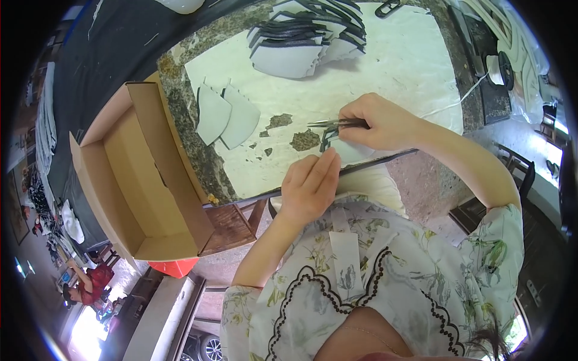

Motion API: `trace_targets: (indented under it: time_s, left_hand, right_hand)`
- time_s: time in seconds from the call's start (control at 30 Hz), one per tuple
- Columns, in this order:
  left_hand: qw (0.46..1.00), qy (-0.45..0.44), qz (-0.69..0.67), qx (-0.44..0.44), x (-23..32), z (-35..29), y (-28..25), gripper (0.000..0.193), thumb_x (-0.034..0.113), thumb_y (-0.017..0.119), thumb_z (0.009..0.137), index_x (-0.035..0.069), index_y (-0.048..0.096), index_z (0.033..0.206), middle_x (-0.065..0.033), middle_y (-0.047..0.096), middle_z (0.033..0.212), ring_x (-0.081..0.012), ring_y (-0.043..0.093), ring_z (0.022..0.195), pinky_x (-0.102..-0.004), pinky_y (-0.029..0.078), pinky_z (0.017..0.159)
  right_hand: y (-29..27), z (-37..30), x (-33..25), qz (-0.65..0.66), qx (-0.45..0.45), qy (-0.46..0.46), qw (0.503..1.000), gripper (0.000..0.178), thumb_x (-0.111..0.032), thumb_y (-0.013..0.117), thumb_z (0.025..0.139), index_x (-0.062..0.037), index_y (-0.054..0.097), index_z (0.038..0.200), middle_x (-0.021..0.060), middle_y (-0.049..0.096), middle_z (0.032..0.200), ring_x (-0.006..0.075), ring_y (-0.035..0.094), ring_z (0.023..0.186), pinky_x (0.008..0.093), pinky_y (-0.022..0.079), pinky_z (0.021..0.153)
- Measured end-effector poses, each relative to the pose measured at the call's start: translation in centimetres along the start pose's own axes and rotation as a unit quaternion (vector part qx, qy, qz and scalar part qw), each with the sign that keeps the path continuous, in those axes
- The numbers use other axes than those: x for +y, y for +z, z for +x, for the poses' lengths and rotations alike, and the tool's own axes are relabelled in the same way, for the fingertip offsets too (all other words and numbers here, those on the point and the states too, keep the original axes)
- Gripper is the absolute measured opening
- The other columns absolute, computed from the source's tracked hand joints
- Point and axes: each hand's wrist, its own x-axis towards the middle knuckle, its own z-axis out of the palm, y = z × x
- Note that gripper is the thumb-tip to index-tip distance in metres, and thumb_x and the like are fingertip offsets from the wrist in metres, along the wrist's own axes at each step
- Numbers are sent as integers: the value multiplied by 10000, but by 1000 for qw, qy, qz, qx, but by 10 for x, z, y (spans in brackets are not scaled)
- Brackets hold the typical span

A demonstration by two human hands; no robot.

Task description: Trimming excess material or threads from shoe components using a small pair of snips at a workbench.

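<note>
In my right hand (376, 123) is a slim pointed metal tool (325, 123) with a dark handle, its tip turned to the left. Below it, near the table's front edge, lies a pale curved piece (352, 150) with a dark trimmed edge. My left hand (311, 185), fingers pressed together, pins that piece at its left side. My right fingers partly cover its upper part. Two similar pale pieces (239, 120) overlap on the left of the white sheet (409, 66). A fanned stack of dark-edged pale pieces (295, 57) sits at the back.
The torn white sheet covers a speckled tabletop (183, 90). An open cardboard box (141, 174) stands against its left side. At the right are a thread spool (500, 69) and its white strand. A black metal object (388, 8) lies at the back. Another person (87, 283) is far left.
</note>
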Motion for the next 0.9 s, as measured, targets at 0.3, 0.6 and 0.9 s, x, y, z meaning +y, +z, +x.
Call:
trace_targets:
  time_s: [0.3, 0.6, 0.9]
  left_hand:
    - [999, -29, -12, 35, 4, 4, 5, 239, 33, 721, 758, -6, 674, 989, -105, 657, 1120, -231, 593, 894, -327, 496, 705]
    - [995, -97, -21, -20, 10, 10, 6, 351, 76, 709, 784, 20, 638, 1123, -98, 643, 1139, -265, 585, 945, -365, 471, 812]
    - [995, -72, 4, -76, 9, 23, 1, 493, 59, 687, 704, 19, 635, 1192, -75, 576, 1121, -253, 551, 953, -372, 450, 806]
  right_hand:
    - [4, -3, -3, -17, 35, -3, 999, 173, -139, 607, 783, 28, 603, 739, 137, 533, 584, 239, 474, 533, 367, 394, 523]
    - [-14, -17, 6, -1, 14, -9, 1000, 179, -131, 652, 802, 12, 585, 719, 106, 511, 563, 185, 434, 500, 331, 364, 500]
    - [-20, -13, 11, -119, 48, -52, 990, 179, -141, 655, 791, 3, 598, 702, 129, 557, 569, 295, 518, 519, 382, 396, 522]
